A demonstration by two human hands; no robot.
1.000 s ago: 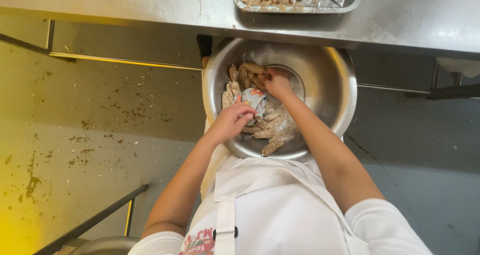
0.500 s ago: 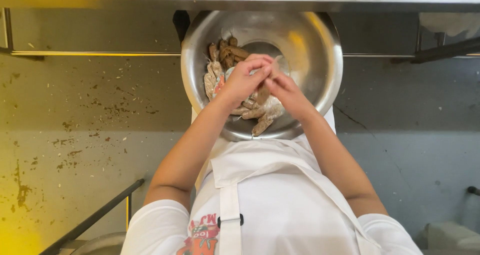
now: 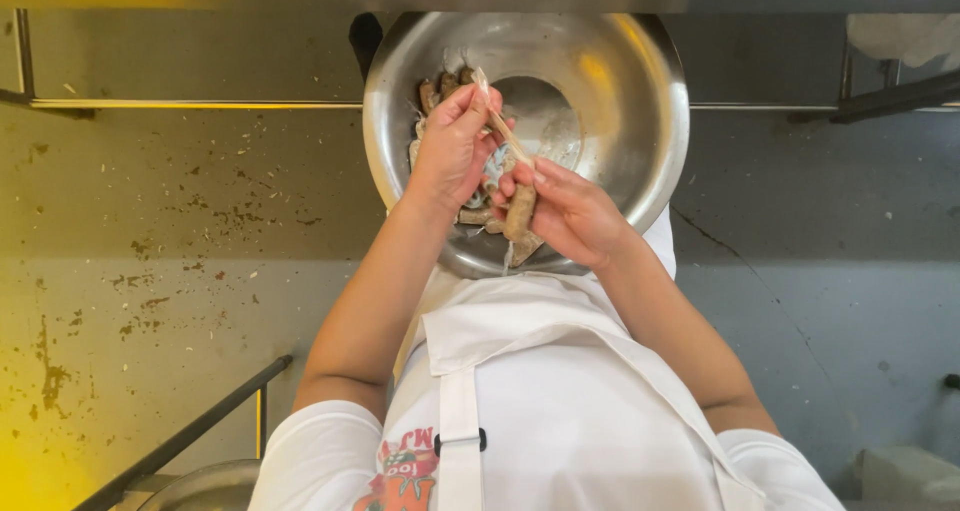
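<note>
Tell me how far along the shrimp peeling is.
Done: none that I can see; no peeled pile is in view. In hand: the right hand holds one shrimp while the left hand pulls a thin strip off it. Left: a small heap of shrimp in the bowl.

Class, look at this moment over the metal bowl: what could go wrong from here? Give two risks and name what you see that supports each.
1. The left hand pulls a thin strip off the shrimp that the right hand holds; it may snap and leave a piece behind.
2. The shrimp sits near the steel bowl's near rim, so a slip could drop it onto the white apron.
</note>
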